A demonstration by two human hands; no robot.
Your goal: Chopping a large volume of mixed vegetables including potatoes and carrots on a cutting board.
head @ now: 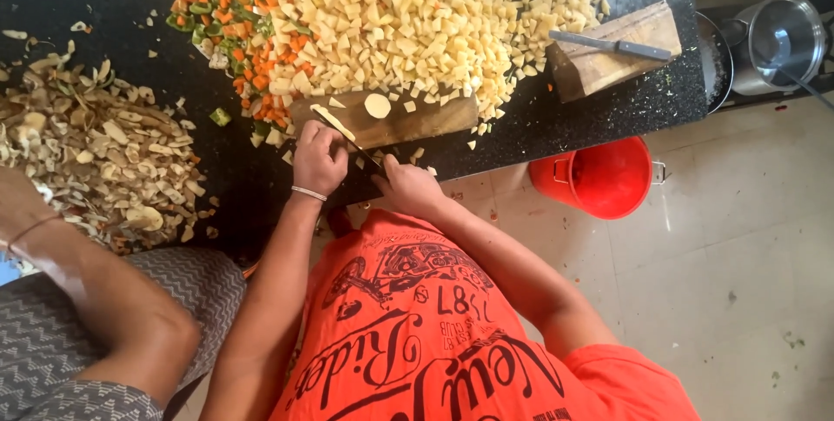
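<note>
**Potato slicing at a crowded black counter**

Black speckled counter (539,117) is covered at the far side by a heap of diced potato (391,21) mixed with carrot and green pieces. A wooden cutting board (408,121) is set at the near edge. On it a potato slice (334,122) is pinned by the left hand (318,159), fingers curled together. The right hand (407,185) is clamped on a knife (365,156). A pile of peelings (95,152) lies beside a co-worker's arm (95,291). A second board (612,56) carries another knife (612,45); a red bucket (599,179) stands below.
</note>
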